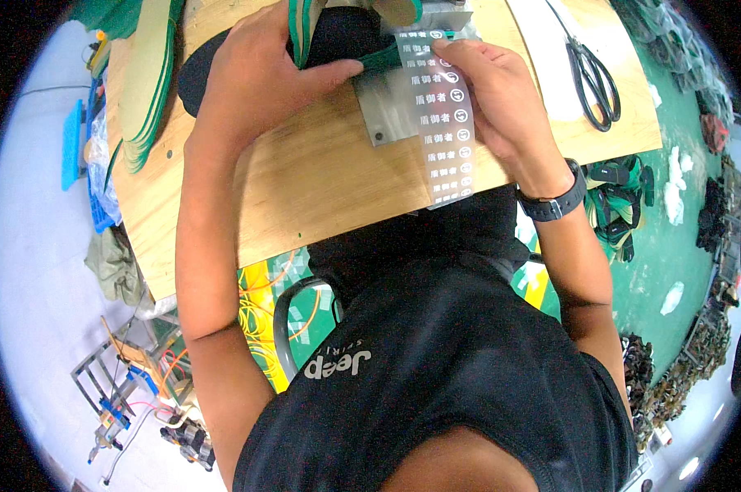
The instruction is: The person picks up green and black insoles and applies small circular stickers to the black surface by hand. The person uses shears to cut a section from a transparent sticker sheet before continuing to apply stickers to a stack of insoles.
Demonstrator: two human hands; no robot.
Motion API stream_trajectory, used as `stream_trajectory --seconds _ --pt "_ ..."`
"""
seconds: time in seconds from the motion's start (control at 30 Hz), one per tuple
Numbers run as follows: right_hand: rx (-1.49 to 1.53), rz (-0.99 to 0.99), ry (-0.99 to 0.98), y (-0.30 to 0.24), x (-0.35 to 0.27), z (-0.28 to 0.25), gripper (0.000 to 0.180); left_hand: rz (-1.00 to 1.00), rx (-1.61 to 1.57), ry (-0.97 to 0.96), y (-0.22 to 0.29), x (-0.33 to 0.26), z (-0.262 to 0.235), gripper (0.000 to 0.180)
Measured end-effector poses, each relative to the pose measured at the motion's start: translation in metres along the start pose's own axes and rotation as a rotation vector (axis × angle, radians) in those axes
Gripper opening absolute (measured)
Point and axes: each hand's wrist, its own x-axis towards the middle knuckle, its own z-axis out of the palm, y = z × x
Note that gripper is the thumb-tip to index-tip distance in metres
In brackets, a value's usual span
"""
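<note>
My left hand (pixel 256 74) curls at the top edge around cream insoles with green edges (pixel 302 33); its fingertips run out of view. Its thumb reaches right, to the end of a dark green piece (pixel 384 57), which passes behind a clear strip of white-printed labels (pixel 443 115). With thumb and forefinger, my right hand (pixel 497 94) pinches this strip near its upper end, and the rest hangs down past the table's near edge. Under the strip lies a grey metal plate (pixel 379 115). A black insole-like piece (pixel 202 72) shows beside my left hand.
On the wooden table (pixel 321 189), a stack of cream and green insoles (pixel 149 74) lies at the left. Black-handled scissors (pixel 593 86) rest on white paper (pixel 543 37) at the right. Green and black strapped goods (pixel 620 201) sit on the floor beyond the right edge.
</note>
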Motion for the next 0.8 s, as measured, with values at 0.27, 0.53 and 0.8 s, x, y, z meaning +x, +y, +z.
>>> stream_trajectory --seconds 0.27,0.53,0.8 --pt "0.180 -0.043 0.044 -0.008 -0.013 -0.011 0.015 0.042 -0.037 0.058 -0.011 -0.001 0.001 0.047" --pt "0.206 -0.040 0.077 -0.011 -0.019 -0.012 0.014 -0.233 -0.383 0.407 -0.029 -0.003 0.003 0.023" --pt "0.059 0.047 -0.094 -0.004 0.000 -0.001 0.016 -0.202 -0.530 0.430 -0.047 -0.006 0.002 0.022"
